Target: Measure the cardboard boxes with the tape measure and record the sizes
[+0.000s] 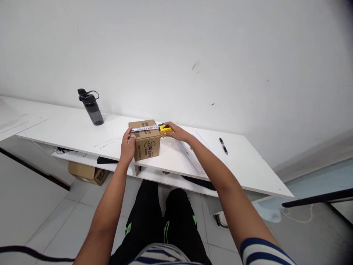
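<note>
A small brown cardboard box (147,148) with black print sits near the front edge of the white desk. Across its top lies the white blade (143,128) of a tape measure, numbers facing up. My right hand (175,131) is closed around the yellow tape measure case (165,130) at the box's right top edge. My left hand (127,146) is at the box's left top edge, fingers on the blade's end and thumb against the box's near side. The hook of the blade is hidden by those fingers.
On the desk (242,165), a dark water bottle (93,108) stands to the left against the wall. Papers (190,156) lie right of the box, partly under my right arm, with a black pen (223,146) beyond. Beneath the desk is another cardboard box (86,173).
</note>
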Available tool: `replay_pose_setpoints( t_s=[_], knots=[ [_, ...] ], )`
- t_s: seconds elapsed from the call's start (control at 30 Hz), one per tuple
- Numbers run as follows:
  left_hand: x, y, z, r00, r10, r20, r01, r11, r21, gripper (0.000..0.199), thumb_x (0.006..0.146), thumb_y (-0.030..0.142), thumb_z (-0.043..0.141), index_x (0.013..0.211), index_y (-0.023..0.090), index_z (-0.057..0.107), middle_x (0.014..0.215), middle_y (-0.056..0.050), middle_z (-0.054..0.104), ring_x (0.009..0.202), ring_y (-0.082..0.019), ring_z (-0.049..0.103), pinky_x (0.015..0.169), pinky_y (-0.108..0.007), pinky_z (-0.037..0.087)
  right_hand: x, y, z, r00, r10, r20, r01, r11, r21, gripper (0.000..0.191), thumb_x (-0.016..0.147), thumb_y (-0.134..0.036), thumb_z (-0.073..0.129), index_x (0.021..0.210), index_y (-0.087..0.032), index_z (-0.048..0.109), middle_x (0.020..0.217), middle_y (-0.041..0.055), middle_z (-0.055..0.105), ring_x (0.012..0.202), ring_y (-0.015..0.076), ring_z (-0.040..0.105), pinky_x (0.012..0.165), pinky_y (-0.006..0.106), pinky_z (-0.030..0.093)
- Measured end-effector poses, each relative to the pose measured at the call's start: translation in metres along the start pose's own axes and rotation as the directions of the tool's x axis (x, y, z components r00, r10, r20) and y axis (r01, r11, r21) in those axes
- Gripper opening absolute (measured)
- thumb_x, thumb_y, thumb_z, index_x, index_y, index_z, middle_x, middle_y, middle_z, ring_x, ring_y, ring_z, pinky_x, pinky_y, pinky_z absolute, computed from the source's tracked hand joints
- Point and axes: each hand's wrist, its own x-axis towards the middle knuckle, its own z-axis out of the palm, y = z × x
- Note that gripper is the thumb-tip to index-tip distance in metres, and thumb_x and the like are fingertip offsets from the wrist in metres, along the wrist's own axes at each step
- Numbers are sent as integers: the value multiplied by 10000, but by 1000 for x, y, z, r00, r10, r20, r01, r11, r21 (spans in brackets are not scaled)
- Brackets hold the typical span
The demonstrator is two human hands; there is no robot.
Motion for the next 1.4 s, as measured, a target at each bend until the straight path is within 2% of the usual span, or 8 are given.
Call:
replay_pose_setpoints(
  t_s=[0.13,0.3,0.5,0.8,1.0,1.1,1.23,1.4],
  knots=[
    [0,1,0,1000,-20,1,20,1000,2,477,933,412,505,1391,278,527,1479,-69,489,1361,-276,444,1149,-420,345,-2,-10,-9,997,2,-80,-6,999,-43,606,771,-381,658,1320,-246,440,1252,85,585,1085,261,569,933,450,494],
    [0,0,1,1000,7,-1,-7,1000,16,473,938,395,495,1390,261,528,1481,-73,487,1364,-271,441,1164,-416,322,0,-27,-20,980,-94,-177,78,992,-97,512,744,-364,671,1214,-213,535,1203,91,582,1042,261,571,864,433,514],
    [0,-1,1,1000,10,-4,-10,1000,7,469,930,435,512,1373,284,541,1474,-58,495,1373,-273,433,1164,-410,327,10,-51,-21,963,-226,-147,179,944,-277,457,784,-362,634,1211,-211,573,1175,97,578,1111,289,513,961,484,439],
    [-1,-1,3,1000,-7,-11,7,1000,-17,480,934,411,512,1396,280,526,1498,-49,476,1391,-260,418,1167,-403,323,47,-88,25,924,-381,-21,330,827,-456,493,840,-334,602,1303,-185,517,1211,113,561,1120,298,466,1006,476,380],
    [-5,-2,1,999,10,38,-6,994,-113,612,938,492,505,1509,321,371,1585,-16,358,1469,-268,301,1199,-411,257,63,-106,62,881,-474,-10,416,783,-462,469,895,-307,524,1351,-218,460,1251,108,524,1143,289,452,1008,472,373],
    [-6,-2,2,999,-2,52,10,990,-142,680,934,521,504,1545,324,283,1622,-13,274,1494,-267,238,1212,-420,223,62,-109,67,885,-466,-15,407,786,-465,470,903,-304,522,1358,-218,446,1269,107,514,1151,285,448,999,456,385],
    [-7,-4,6,995,-62,83,81,967,-241,763,927,515,522,1570,367,138,1636,-6,228,1471,-260,300,1180,-424,306,54,-107,67,913,-408,-20,353,813,-463,463,912,-301,513,1356,-201,426,1263,122,498,1113,275,487,951,434,421],
    [-8,-2,7,998,18,56,-4,969,-246,646,938,484,505,1535,333,308,1605,-2,312,1461,-246,324,1196,-403,281,44,-109,70,930,-366,-38,300,814,-497,467,914,-293,501,1363,-204,406,1281,131,475,1119,276,504,940,430,434]
  ],
)
